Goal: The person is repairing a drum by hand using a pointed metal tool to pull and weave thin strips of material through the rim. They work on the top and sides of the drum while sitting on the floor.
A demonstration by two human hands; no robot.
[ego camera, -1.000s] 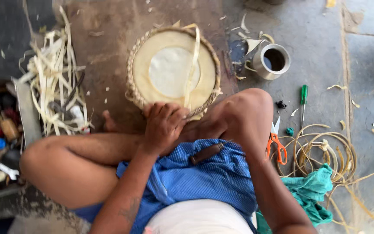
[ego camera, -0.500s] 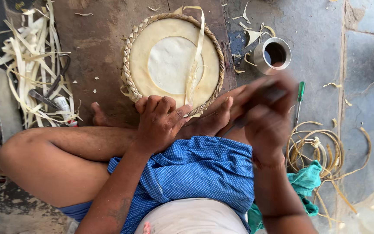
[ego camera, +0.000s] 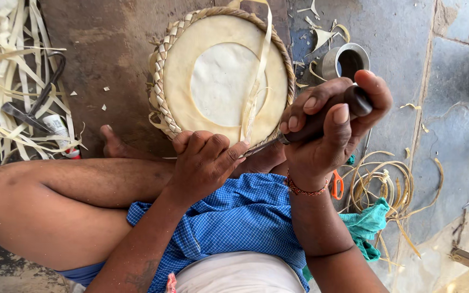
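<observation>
Awl-like tool point(ego camera: 321, 122): dark wooden handle with a metal ferrule and a thin metal shaft, held slanting from about 2 o'clock down to 8 o'clock, just in front of the knees at picture centre.
Right hand point(ego camera: 327, 130): fingers and thumb wrapped tight round the wooden handle; a beaded red band sits on the wrist.
Left hand point(ego camera: 204, 163): curled over at the near edge of the basket, fingertips closed where the tool's shaft meets it; whether it pinches a strip there I cannot tell.
Round woven basket point(ego camera: 221, 76): at 12 o'clock from the hands, flat on the floor, pale disc inside a braided rim, one loose pale strip point(ego camera: 259, 81) running across it.
Metal cup point(ego camera: 346, 61): at 1 o'clock, beside the basket.
Coiled cane point(ego camera: 381, 179): at 4 o'clock from the right hand, with orange-handled scissors point(ego camera: 336, 185) and a green cloth point(ego camera: 370, 228) near it.
Heap of pale strips point(ego camera: 12, 81): at 10 o'clock, well apart, with shears point(ego camera: 33, 108) lying on it.
Blue checked cloth point(ego camera: 234, 222): over the lap, at 6 o'clock.
</observation>
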